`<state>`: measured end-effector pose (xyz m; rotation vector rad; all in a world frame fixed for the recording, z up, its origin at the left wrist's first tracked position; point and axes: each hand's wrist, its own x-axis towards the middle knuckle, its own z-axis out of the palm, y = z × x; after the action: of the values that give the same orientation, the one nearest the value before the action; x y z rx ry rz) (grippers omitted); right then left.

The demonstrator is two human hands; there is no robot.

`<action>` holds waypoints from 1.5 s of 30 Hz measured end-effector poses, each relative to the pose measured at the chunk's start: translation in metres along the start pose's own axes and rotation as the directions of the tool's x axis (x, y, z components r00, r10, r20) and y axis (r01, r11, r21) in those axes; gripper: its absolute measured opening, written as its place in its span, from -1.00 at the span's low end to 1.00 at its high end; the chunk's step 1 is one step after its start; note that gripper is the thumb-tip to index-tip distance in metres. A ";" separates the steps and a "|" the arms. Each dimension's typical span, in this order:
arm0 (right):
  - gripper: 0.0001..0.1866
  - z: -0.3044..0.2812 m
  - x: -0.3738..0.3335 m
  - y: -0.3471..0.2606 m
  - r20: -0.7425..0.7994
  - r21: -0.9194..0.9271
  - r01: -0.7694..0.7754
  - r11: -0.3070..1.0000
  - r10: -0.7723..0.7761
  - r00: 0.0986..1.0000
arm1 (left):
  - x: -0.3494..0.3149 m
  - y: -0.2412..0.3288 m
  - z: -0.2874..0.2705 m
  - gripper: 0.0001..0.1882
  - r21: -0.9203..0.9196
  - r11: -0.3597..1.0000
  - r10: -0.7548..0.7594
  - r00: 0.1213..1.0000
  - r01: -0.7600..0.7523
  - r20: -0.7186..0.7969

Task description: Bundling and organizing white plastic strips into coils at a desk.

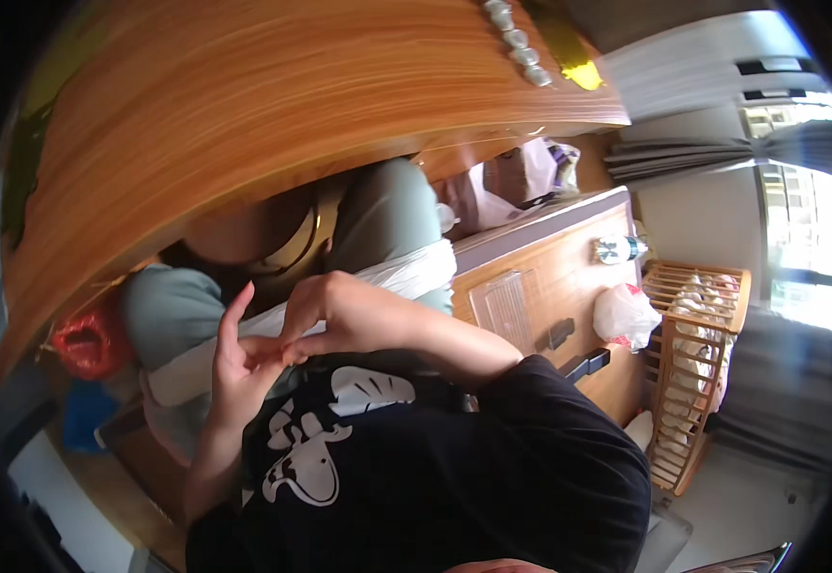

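White sheeting (421, 272), draped over grey-green trousers (389, 215) just beyond left hand (244, 368) and right hand (328, 307); presumably light, limp and easily creased, best gripped by a loose edge. Left: half open, one digit raised. Right: fingers bent, tips against the left hand's fingers; any small item between, impossible to tell.

The wood-grain bench (292, 105), up and left of the bottle (617, 250), carries a yellow strip (583, 74) and, farther off, a row of silvery lumps (518, 40). The lighter bench (569, 272) under the bottle bears a white bag (625, 316) just below it and a clear tray (504, 310) lower left.
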<state>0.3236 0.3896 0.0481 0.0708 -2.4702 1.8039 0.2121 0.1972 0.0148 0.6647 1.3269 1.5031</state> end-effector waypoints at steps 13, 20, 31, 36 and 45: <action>-0.88 -0.007 -0.005 0.000 0.082 0.050 -0.080 0.996 0.076 0.994 | 0.001 0.000 0.009 -0.15 -0.188 0.969 -0.160 0.987 0.163 0.031; -0.89 -0.002 -0.004 0.002 0.031 0.117 -0.082 0.990 0.079 0.996 | 0.004 -0.005 -0.004 -0.23 -0.244 0.963 -0.125 0.992 0.118 -0.014; -0.90 -0.038 -0.015 0.000 -0.329 -0.080 -0.023 0.997 -0.004 0.944 | 0.003 0.004 -0.006 -0.37 -0.163 0.987 -0.003 0.999 -0.005 -0.053; -0.89 -0.147 -0.054 -0.018 -0.943 -0.114 -0.323 0.940 0.000 0.332 | 0.003 0.004 -0.017 -0.53 -0.083 0.997 -0.005 0.993 -0.005 -0.121; -0.84 -0.239 -0.099 -0.015 -0.957 -0.289 -0.405 0.868 -0.262 0.121 | 0.002 0.002 -0.022 -0.74 -0.119 0.991 -0.082 0.984 0.064 -0.156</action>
<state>0.4330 0.6113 0.1253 -1.0092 -1.6446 0.5456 0.1917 0.1901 0.0109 0.4248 1.3599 1.5856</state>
